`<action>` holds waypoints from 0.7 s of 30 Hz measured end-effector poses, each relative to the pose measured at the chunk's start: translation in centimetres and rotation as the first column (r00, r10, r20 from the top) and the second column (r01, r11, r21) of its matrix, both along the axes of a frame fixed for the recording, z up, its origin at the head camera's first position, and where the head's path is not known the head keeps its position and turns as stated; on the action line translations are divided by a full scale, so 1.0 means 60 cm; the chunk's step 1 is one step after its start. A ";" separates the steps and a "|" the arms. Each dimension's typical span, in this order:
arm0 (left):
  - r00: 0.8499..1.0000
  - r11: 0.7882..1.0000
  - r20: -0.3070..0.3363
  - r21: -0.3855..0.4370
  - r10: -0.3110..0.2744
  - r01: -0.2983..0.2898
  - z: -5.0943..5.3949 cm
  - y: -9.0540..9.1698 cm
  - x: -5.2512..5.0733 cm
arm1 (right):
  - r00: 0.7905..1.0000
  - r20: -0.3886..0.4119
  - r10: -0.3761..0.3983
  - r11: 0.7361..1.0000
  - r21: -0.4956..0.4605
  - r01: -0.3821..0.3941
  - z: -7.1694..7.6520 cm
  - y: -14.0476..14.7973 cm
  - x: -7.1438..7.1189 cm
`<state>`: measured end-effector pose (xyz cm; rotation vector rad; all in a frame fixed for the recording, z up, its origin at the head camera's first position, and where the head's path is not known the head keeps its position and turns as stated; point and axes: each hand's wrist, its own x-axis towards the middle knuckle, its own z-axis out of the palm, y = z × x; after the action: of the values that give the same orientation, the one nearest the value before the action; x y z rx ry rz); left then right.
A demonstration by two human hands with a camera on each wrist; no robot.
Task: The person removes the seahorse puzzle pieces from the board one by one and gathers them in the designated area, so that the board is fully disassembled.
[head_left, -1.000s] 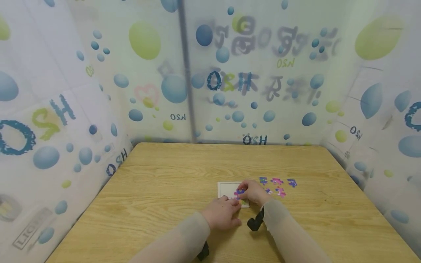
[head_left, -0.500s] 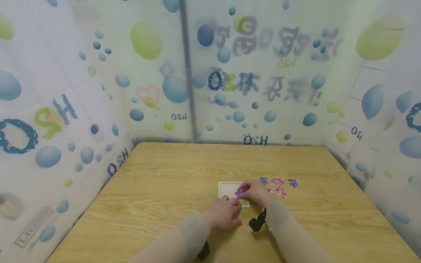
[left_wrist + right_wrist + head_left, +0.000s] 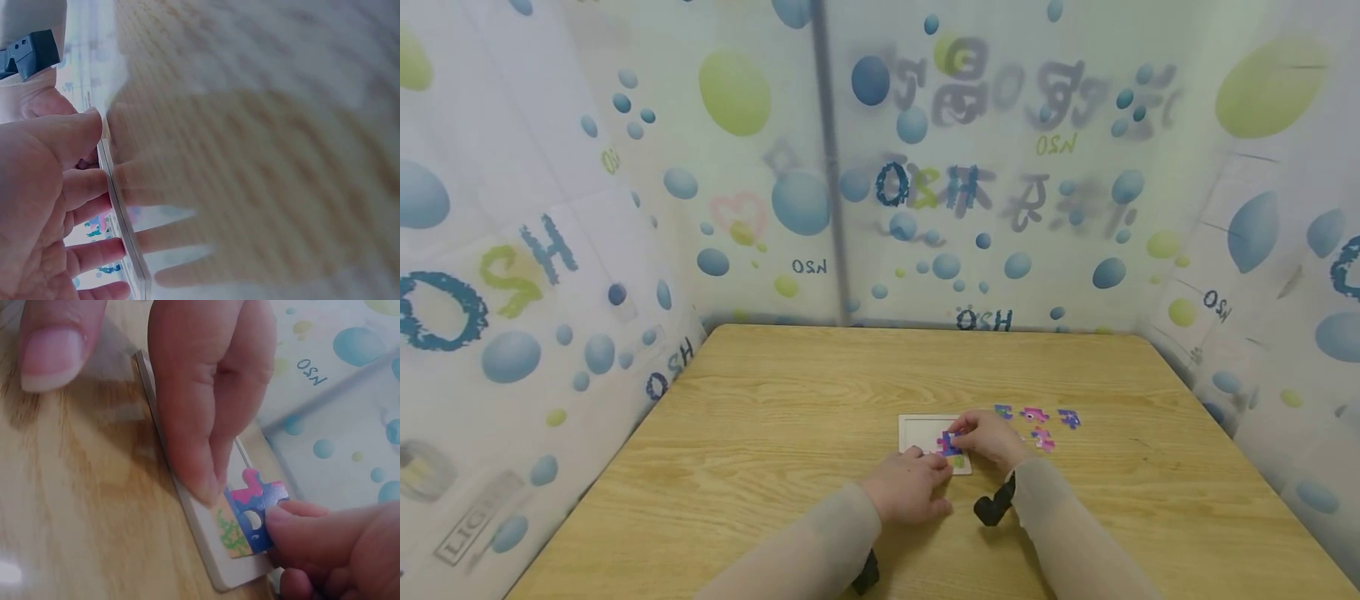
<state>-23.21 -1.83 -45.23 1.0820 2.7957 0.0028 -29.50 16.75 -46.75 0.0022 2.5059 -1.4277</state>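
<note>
A small white puzzle tray lies on the table, its lower right corner filled with a yellow-green piece. Just above that piece is a blue and pink jigsaw piece, its right edge between the thumb and index finger of my right hand. My left hand rests on the near edge of the tray with its fingers extended. In the left wrist view, those fingers touch the tray's side. The fingers hide part of the tray's lower row.
Several loose jigsaw pieces lie right of the tray, among them a pink one, a purple one and another pink one. My right hand partly covers this group. Patterned curtains enclose the wooden table at the back and sides.
My right hand's fingers have shifted slightly right, and more of the blue and pink piece shows in the tray. My left hand has stayed on the tray's near edge.
</note>
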 end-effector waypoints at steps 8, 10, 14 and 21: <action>1.000 1.000 -0.009 -0.003 -0.004 0.004 -0.001 0.000 0.000 | 0.999 -0.023 0.033 0.999 0.019 -0.033 -0.001 0.002 0.001; 1.000 1.000 -0.008 -0.003 -0.003 0.003 -0.001 0.000 0.000 | 1.000 -0.016 0.026 0.999 0.019 -0.025 -0.001 0.002 0.001; 1.000 1.000 -0.002 0.000 -0.002 0.002 -0.001 0.000 0.000 | 1.000 -0.009 0.005 1.000 0.010 -0.005 -0.003 0.002 -0.001; 1.000 1.000 0.002 -0.001 0.000 0.000 0.002 -0.001 0.001 | 1.000 0.001 -0.022 0.996 -0.084 0.022 -0.010 0.002 -0.005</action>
<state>-23.15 -1.89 -45.09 1.0812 2.7941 0.0029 -29.81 16.85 -47.36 0.0140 2.4512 -1.5406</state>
